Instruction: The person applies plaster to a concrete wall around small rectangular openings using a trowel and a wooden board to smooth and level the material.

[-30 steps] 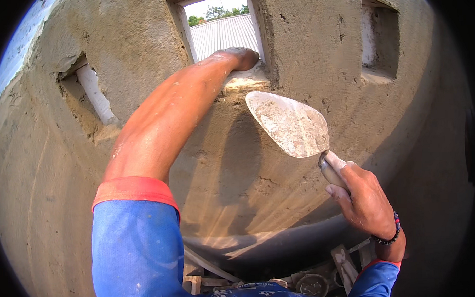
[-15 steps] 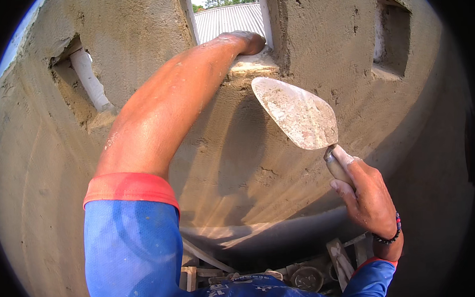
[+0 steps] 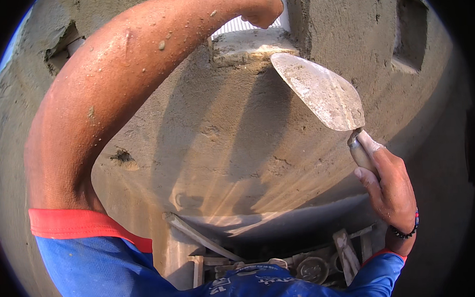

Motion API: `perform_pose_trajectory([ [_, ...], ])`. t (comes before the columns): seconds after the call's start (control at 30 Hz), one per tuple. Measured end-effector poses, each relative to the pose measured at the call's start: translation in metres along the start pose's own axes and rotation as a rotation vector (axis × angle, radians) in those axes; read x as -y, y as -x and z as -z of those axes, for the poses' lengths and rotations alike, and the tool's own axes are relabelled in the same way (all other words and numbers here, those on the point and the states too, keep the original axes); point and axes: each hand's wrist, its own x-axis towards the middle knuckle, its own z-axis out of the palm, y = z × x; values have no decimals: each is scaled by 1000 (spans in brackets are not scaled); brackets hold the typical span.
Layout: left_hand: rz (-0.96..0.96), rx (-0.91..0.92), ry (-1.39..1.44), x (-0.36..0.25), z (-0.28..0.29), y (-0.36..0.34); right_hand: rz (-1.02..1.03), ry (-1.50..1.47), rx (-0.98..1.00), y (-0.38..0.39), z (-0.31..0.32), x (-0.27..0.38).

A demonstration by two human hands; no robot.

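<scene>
My right hand [image 3: 396,190] is wrapped round the handle of a pointed trowel [image 3: 324,93]. The trowel's wide blade, smeared with dried mortar, points up and left, its tip just below the right end of the window sill [image 3: 252,46]. My left arm reaches up across the wall, flecked with bits of mortar. At its end my left hand [image 3: 266,8] is bent and curled in the narrow window opening above the sill. Anything inside its fingers is hidden from me.
Rough plastered wall [image 3: 205,134] fills most of the view. A square recess [image 3: 411,30] lies at upper right, a broken hole [image 3: 64,50] at upper left, a small hole [image 3: 124,156] lower down. Below are wooden boards [image 3: 204,237] and a round bucket [image 3: 312,270].
My left hand has lifted off the sill, and its elbow has swung out left. The view has shifted. My right hand still holds the trowel, its blade pointing much the same way.
</scene>
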Motion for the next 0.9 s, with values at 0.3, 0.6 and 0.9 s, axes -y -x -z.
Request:
perform_pose_trajectory([
  [0.3,101,-25,299,-35,-2,99,-65,118,89,-1,22,22],
  [0.6,41,-57,213,-23,-15,99,-171,151,215,-2,25,60],
  [0.9,-70,-84,30,-20,-18,99,-180,214,235,-14,22,79],
])
